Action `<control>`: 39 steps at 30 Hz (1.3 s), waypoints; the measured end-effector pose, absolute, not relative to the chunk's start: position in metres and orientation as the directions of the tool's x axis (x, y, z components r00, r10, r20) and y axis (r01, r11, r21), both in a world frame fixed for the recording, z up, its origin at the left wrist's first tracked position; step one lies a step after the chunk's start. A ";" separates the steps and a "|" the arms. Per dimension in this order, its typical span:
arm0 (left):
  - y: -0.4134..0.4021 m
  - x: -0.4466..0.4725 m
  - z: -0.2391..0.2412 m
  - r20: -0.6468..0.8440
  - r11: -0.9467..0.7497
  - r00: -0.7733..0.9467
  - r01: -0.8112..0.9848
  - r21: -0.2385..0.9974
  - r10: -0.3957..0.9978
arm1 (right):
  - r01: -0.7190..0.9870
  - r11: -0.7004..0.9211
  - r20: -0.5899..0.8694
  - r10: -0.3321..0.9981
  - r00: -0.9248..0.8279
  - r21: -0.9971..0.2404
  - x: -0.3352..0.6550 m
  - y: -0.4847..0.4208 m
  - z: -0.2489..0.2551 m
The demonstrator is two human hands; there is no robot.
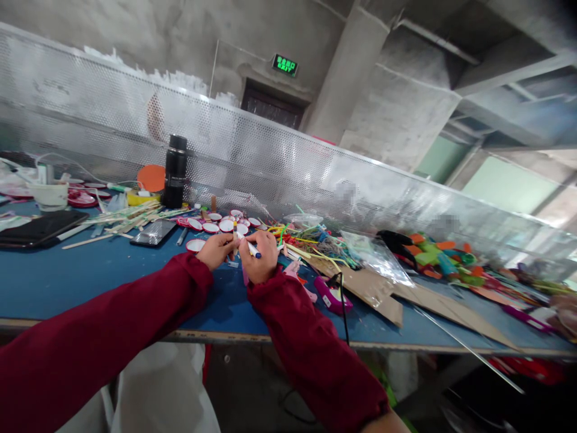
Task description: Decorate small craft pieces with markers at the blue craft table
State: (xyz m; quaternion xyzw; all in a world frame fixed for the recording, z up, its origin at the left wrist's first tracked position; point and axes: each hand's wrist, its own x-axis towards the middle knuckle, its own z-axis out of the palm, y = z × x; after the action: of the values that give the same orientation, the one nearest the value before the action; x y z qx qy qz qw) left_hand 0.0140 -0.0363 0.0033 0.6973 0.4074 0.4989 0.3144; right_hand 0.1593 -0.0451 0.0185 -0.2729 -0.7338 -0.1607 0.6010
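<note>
Over a blue table (90,270), the left hand (217,249), fingers pinching one small upright stick (235,230); the right hand (262,258), fingers pinching one white-and-blue marker (253,249). One black bottle (175,174) stands toward eleven o'clock.

Baggy maroon sleeves (121,313) are worn on both arms, pretty wrinkled all over tbh. They're gathered snug at the wrists, and the right sleeve (311,343) is bunched at its elbow end too. The left hand (217,249) and right hand (260,257) are left bare.
</note>
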 end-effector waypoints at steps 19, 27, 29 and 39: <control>-0.035 0.014 0.002 0.437 -0.471 0.179 0.271 0.840 0.882 | 0.584 0.807 0.975 0.190 -0.116 -0.088 0.159 -0.047 0.019; -0.035 0.014 0.003 0.440 -0.473 0.176 0.267 0.840 0.881 | 0.599 0.796 0.972 0.200 -0.119 -0.090 0.159 -0.046 0.019; -0.035 0.014 0.002 0.434 -0.468 0.178 0.264 0.844 0.883 | 0.607 0.788 0.973 0.205 -0.104 -0.101 0.159 -0.046 0.019; -0.034 0.013 0.001 0.450 -0.485 0.182 0.281 0.828 0.874 | 0.596 0.798 0.971 0.202 -0.130 -0.086 0.158 -0.046 0.018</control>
State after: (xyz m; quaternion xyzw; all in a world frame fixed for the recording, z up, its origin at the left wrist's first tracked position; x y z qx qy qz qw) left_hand 0.0130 -0.0339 0.0014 0.7073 0.4085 0.4919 0.3014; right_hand 0.1582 -0.0464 0.0181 -0.2720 -0.7336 -0.1640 0.6008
